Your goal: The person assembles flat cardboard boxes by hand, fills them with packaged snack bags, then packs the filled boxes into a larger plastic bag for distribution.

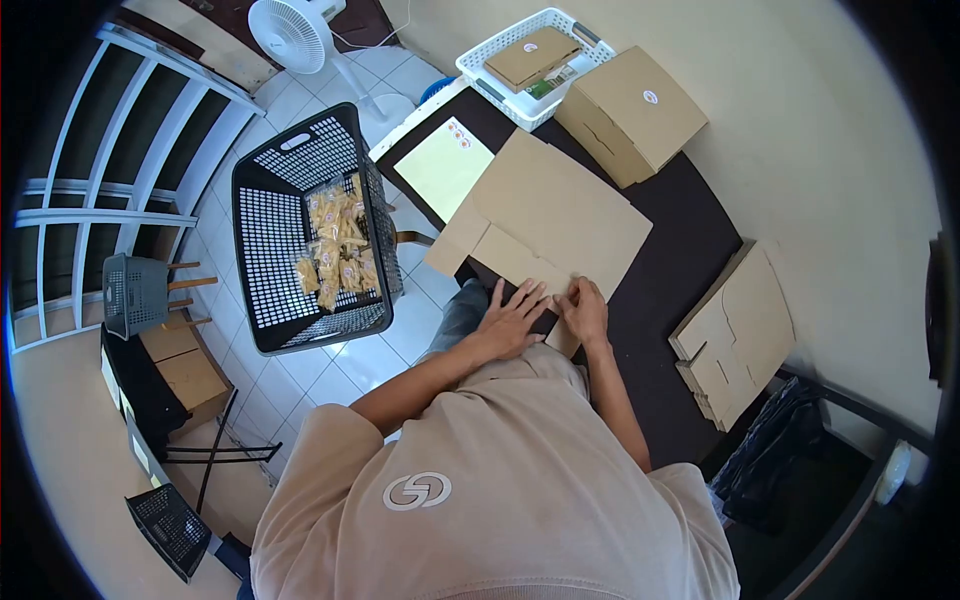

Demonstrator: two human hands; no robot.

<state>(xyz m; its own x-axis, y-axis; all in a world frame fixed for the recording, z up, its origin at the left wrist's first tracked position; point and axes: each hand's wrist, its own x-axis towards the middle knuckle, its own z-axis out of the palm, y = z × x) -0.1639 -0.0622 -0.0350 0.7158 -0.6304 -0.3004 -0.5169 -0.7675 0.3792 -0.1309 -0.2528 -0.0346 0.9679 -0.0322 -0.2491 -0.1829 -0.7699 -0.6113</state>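
A large flat piece of brown cardboard (pixel 560 205) with cut flaps lies on the dark table (pixel 650 300) in front of me. My left hand (pixel 512 318) rests on its near flap, fingers spread. At the flap's right part, my right hand (pixel 583 308) has its fingers bent together on the cardboard edge, and a narrow flap hangs below them. Beyond the cardboard to the left is a pale sheet (pixel 444 165) with small round stickers. On the right side of the table lies a stack of flat folded cardboard (pixel 735 340).
A black crate (pixel 270 240) with bagged snacks (pixel 338 235) stands left of the table. At the back are a white basket (pixel 520 100) and a closed box (pixel 640 110). A fan (pixel 290 35), a grey basket (pixel 135 295) and a black bag (pixel 770 460) stand around.
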